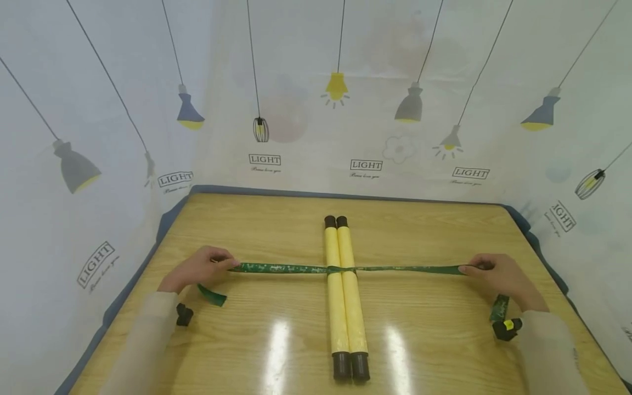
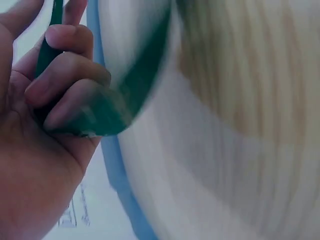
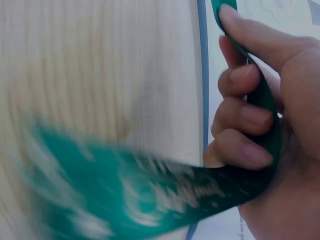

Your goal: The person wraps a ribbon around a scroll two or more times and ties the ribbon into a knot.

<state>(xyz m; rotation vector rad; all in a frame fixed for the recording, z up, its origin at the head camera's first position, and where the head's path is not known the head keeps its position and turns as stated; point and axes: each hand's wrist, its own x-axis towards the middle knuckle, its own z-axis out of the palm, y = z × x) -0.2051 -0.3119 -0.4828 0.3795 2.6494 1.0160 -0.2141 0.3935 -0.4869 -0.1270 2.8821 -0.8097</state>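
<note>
Two yellow rolls with dark brown end caps (image 1: 338,312) lie side by side on the wooden table, pointing away from me. A green printed ribbon (image 1: 283,269) crosses around their middle in a tie or loop and stretches out taut to both sides. My left hand (image 1: 202,267) grips its left part, and my right hand (image 1: 503,277) grips its right part. In the left wrist view the ribbon (image 2: 125,100) runs under curled fingers. White lettering shows on the ribbon's loose tail (image 3: 150,190) in the right wrist view, which is blurred.
The wooden table (image 1: 257,230) has a blue-grey edge (image 1: 345,194). Behind it hangs a white backdrop (image 1: 316,142) printed with lamps. A small dark wrist device (image 1: 185,315) shows near the left sleeve, another dark device (image 1: 506,329) near the right sleeve.
</note>
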